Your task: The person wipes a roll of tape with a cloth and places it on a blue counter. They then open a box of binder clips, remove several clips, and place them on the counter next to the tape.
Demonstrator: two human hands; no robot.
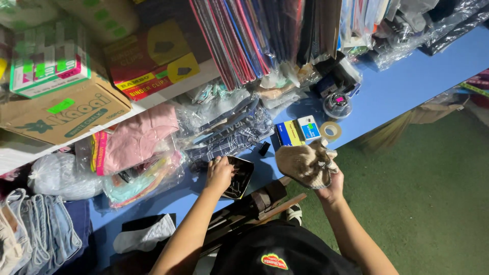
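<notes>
My right hand (333, 186) holds a beige knitted piece (305, 163) from below, fingers closed on its bunched edge at about three o'clock from my left. It looks soft, light and floppy, so I judge a gathered pinch at the thick rim holds it best. My left hand (219, 173) curls over the rim of a small black tray (242, 173) of dark clips on the blue bench (407, 81); how tightly that grip closes I cannot tell. The tray looks stiff, light and easily tipped.
</notes>
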